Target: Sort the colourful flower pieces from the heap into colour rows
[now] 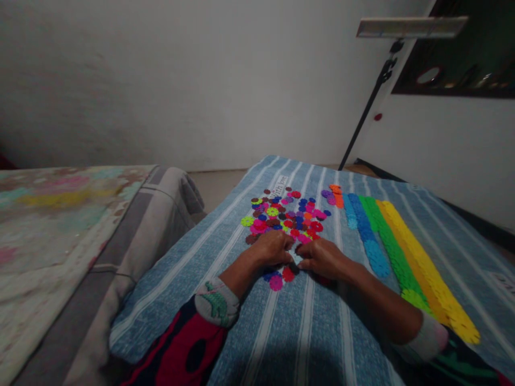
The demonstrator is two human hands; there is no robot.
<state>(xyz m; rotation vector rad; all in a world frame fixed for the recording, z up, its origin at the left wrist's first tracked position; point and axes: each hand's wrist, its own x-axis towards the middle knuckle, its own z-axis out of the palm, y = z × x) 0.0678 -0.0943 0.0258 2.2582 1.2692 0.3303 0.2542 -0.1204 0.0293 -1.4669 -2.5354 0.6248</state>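
Observation:
My left hand (271, 247) and my right hand (324, 258) nearly meet over the near side of a loose heap of notched plastic discs (277, 217). Fingers on both hands are curled inward, and what they hold, if anything, is too small and blurred to name. A pale patch shows between the fingertips; I cannot tell whether it is a disc or the cloth. Just below my hands lie a pink disc (276, 282) and a red disc (288, 274). The heap mixes pink, red, blue, purple, brown and lime pieces.
Rows of yellow discs (426, 260), green discs (388, 236) and blue discs (362, 220) lie at right. Orange discs (336, 193) sit near the heap's far right. Striped blue cloth (193, 284) lies beneath. A covered surface (72, 230) stands left; a lamp stand (368, 102) rises behind.

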